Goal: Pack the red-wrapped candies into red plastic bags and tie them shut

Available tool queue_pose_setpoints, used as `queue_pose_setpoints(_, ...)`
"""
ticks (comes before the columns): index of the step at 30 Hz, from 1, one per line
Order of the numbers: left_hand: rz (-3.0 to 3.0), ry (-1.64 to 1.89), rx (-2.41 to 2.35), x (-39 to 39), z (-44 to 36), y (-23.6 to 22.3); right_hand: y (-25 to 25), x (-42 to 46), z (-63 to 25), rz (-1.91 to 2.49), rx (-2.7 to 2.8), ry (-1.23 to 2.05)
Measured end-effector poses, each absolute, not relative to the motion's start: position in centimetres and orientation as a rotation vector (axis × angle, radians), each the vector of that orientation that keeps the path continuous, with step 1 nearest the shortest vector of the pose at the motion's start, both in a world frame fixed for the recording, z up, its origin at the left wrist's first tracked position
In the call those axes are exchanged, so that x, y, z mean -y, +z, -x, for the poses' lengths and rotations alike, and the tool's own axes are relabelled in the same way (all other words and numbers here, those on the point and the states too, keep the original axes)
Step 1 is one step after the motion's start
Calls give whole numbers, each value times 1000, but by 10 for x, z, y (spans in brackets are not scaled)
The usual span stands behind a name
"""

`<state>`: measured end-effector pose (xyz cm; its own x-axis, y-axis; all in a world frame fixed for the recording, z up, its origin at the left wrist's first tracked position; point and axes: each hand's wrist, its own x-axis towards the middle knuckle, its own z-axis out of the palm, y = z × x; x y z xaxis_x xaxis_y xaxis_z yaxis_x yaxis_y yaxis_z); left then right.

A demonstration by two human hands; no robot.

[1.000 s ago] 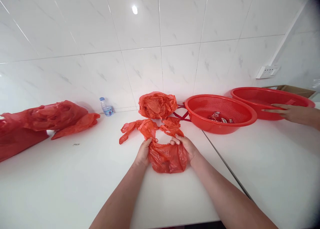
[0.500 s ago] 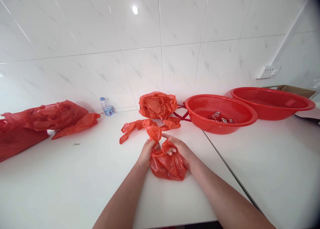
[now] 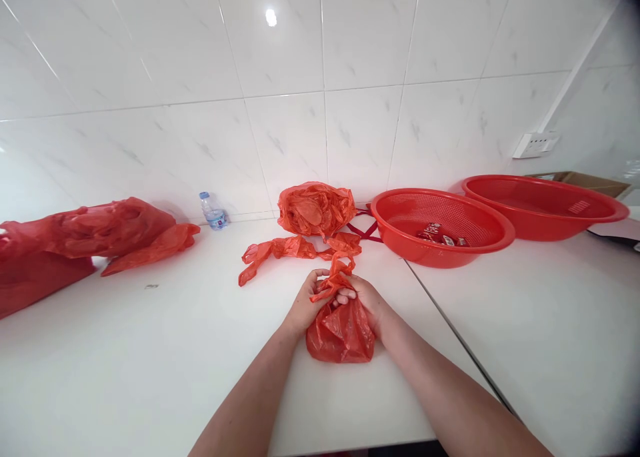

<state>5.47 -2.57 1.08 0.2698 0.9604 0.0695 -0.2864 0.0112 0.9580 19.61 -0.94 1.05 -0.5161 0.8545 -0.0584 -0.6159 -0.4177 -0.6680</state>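
Observation:
A red plastic bag rests on the white table in front of me, its lower part full-looking and its contents hidden. My left hand is closed on the gathered neck from the left. From the right, my right hand grips the same neck, fingers curled over the plastic. The bag's loose handles stick up and out between my hands. Just beyond lies a flattened strip of red plastic bag, in front of a crumpled bundle of red plastic bags by the wall.
At the right stand a red colander with several small packets inside and a larger red basin. Behind them is a cardboard box. A water bottle leans near the wall; more red bags lie at left.
The bag's neck is now drawn together, where a loop stood open between my hands before. My left hand has moved right, closer to my right hand.

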Motion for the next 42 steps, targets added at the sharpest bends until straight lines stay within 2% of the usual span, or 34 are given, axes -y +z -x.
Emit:
queue_pose_setpoints(7, -1443, 1194, -801, 32, -61, 14, 9, 7, -194, 580, 803, 1896)
queue_pose_setpoints(14, -1225, 1197, -925, 25, -55, 8, 11, 10, -193, 536, 904, 1921)
queue_pose_setpoints(19, -1195, 1221, -964, 23, -51, 7, 22, 18, -200, 459, 873, 2070)
queue_pose_setpoints(24, -1070, 1269, -963, 22, -51, 6, 21, 16, -204, 455, 852, 1972)
queue_pose_setpoints(32, -802, 1291, -801, 18, -49, 10, 17, 11, -210, 583, 1120, 1860)
queue_pose_setpoints(35, -791, 1303, -755, 17, -49, 8, 16, 9, -210, 699, 1275, 1716)
queue_pose_setpoints(42, -854, 1324, -741, 20, -52, 9, 8, 5, -204, 1191, 1627, 1045)
